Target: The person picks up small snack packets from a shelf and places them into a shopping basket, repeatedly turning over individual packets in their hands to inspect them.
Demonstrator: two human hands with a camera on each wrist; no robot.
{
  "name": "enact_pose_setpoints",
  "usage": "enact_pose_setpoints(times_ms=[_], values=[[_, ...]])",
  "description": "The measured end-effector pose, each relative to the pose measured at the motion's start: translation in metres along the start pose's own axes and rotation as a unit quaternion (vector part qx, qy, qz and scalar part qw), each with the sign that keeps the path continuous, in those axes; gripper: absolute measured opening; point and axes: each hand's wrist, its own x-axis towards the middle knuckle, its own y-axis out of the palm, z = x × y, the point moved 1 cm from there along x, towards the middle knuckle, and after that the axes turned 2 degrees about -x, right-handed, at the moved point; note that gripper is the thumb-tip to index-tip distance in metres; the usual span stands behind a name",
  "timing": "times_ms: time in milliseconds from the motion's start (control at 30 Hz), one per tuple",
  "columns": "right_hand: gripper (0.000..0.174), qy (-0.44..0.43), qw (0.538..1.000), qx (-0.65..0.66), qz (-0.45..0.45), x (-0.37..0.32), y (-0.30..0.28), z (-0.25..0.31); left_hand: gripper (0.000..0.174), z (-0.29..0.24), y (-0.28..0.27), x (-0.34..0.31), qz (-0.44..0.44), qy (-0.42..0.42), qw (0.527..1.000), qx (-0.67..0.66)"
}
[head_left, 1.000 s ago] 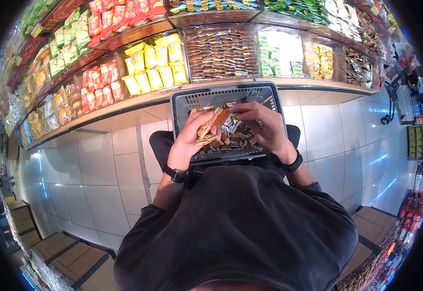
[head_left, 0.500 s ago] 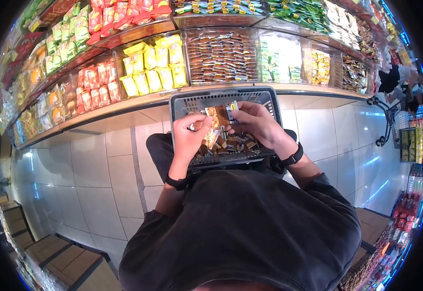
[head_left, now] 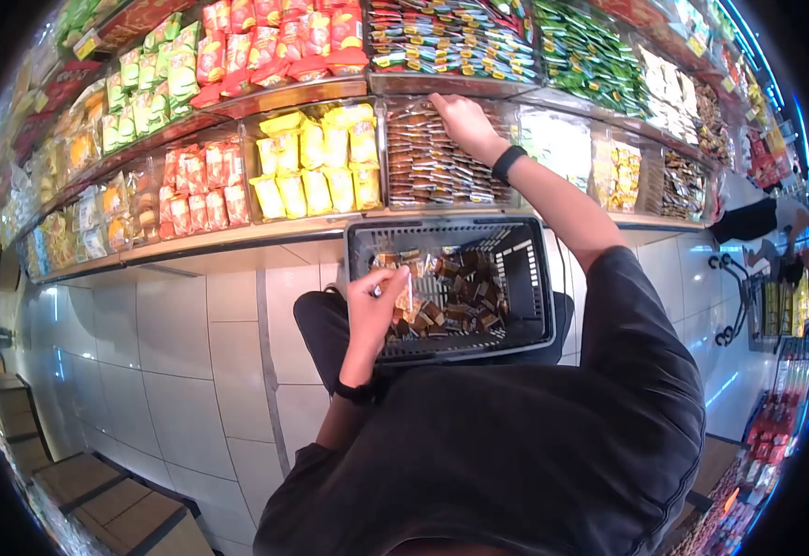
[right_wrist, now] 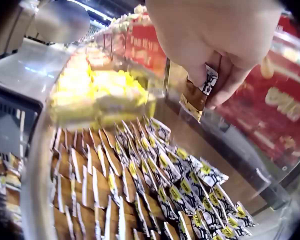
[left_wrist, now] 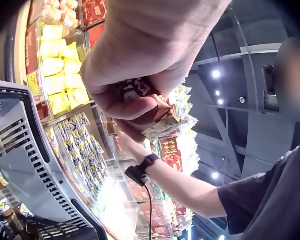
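Observation:
My right hand (head_left: 467,125) reaches over the shelf bin of brown snack packets (head_left: 414,162). In the right wrist view its thumb and fingers pinch one small brown packet (right_wrist: 194,96) with a black-and-white end, above the bin's back edge. Below it stand tight rows of similar packets (right_wrist: 135,180). My left hand (head_left: 374,301) is over the left part of the dark basket (head_left: 547,306). Its fingers curl round small brown snack packets (left_wrist: 157,117), as the left wrist view shows; the palm hides part of them. Many loose packets (head_left: 465,296) lie inside the basket.
Yellow packets (head_left: 316,162) fill the bin left of the brown ones, and white-green packets (head_left: 553,144) the one to the right. A wooden shelf edge (head_left: 284,232) runs behind the basket. A trolley (head_left: 747,296) and a person (head_left: 757,222) are at the right.
My right hand has left the basket and moved forward to the bin of brown packets. My left hand stays over the basket, still holding packets.

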Motion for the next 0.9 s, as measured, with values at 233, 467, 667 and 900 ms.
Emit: enact_pose_setpoints(times_ms=[233, 467, 667, 900], values=[[0.026, 0.008, 0.987, -0.069, 0.143, 0.017, 0.069, -0.018, 0.022, 0.013, -0.01, 0.007, -0.009, -0.012, 1.0, -0.016], [0.037, 0.06, 0.991, 0.023, 0.117, 0.011, 0.098, -0.034, 0.023, 0.021, -0.013, 0.016, -0.006, -0.019, 0.999, -0.036], [0.043, 0.066, 0.981, 0.108, 0.147, 0.022, 0.107, -0.046, 0.021, 0.015, -0.011, 0.013, 0.035, -0.052, 0.998, -0.012], [0.038, 0.069, 0.969, 0.1, 0.213, 0.028, 0.108, -0.037, 0.024, 0.023, -0.009, 0.013, 0.002, -0.004, 0.999, -0.051]])
